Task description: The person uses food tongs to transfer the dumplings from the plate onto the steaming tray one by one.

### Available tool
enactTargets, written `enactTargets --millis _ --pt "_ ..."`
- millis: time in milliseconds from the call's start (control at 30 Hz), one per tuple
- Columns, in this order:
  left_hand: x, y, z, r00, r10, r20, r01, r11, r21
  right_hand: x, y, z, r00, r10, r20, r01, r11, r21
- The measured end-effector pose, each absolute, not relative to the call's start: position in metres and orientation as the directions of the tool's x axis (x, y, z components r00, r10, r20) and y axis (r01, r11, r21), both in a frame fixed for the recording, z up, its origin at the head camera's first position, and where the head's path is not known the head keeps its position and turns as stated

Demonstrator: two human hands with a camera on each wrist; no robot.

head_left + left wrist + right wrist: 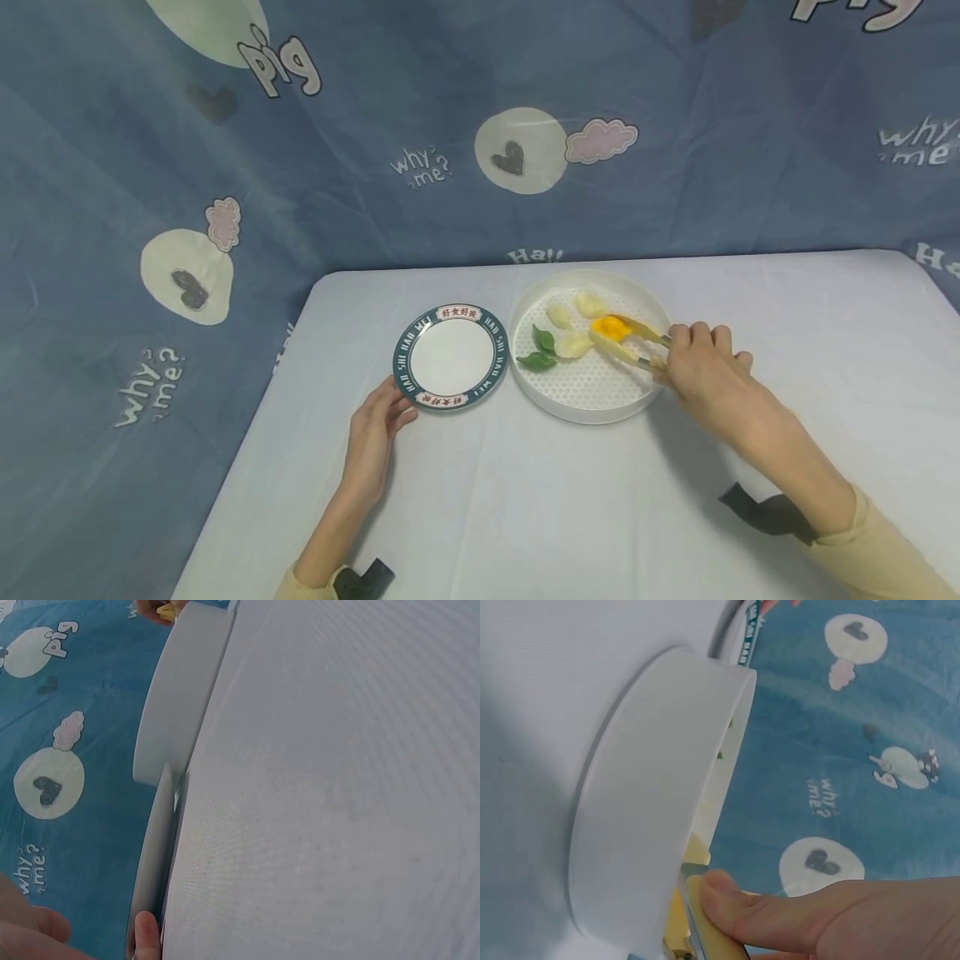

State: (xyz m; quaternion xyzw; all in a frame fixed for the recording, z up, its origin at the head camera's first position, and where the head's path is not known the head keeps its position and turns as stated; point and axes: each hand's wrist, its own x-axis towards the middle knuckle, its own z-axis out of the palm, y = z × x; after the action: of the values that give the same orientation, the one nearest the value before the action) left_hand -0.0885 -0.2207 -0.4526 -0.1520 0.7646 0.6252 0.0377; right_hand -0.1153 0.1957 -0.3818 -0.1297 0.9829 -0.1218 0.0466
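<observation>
My right hand (708, 375) grips a pair of tongs (618, 348) with yellow arms, its thumb pressed along one arm in the right wrist view. The tongs' tips lie on either side of a bright orange-yellow piece (611, 327) in a round white tray (582, 415) with a dotted floor. Three pale yellow pieces (573, 345) and two green leaves (537, 362) lie left of it. My left hand (371, 437) holds the near left rim of a white plate (450, 358) with a dark green lettered border. In the left wrist view, a fingertip (147, 930) rests against the plate's edge.
The plate stands close beside the tray on a white-covered table (510, 517). Behind and to the left hangs a blue printed cloth (360, 217). Dark straps (772, 510) show at both wrists, by the pale yellow sleeves (885, 550).
</observation>
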Motion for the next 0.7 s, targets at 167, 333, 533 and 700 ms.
enactTargets --millis 167,333,533,700 --pt "-0.089 -0.22 -0.452 -0.949 -0.188 -0.255 -0.288 0.18 0.94 -0.113 0.196 -0.38 -0.965 -0.26 -0.039 -0.242 0.936 -0.255" --pt "-0.088 -0.221 -0.451 -0.948 -0.192 -0.255 -0.29 0.184 0.939 -0.111 0.195 -0.376 -0.965 -0.262 -0.022 -0.249 0.937 -0.245" --pt "-0.089 -0.219 -0.453 -0.947 -0.198 -0.252 -0.289 0.186 0.939 -0.109 0.194 -0.368 -0.966 -0.259 -0.011 -0.249 0.941 -0.228" --pt "-0.088 -0.218 -0.452 -0.948 -0.211 -0.237 -0.281 0.214 0.935 -0.11 0.196 -0.36 -0.967 -0.25 -0.046 -0.232 0.942 -0.241"
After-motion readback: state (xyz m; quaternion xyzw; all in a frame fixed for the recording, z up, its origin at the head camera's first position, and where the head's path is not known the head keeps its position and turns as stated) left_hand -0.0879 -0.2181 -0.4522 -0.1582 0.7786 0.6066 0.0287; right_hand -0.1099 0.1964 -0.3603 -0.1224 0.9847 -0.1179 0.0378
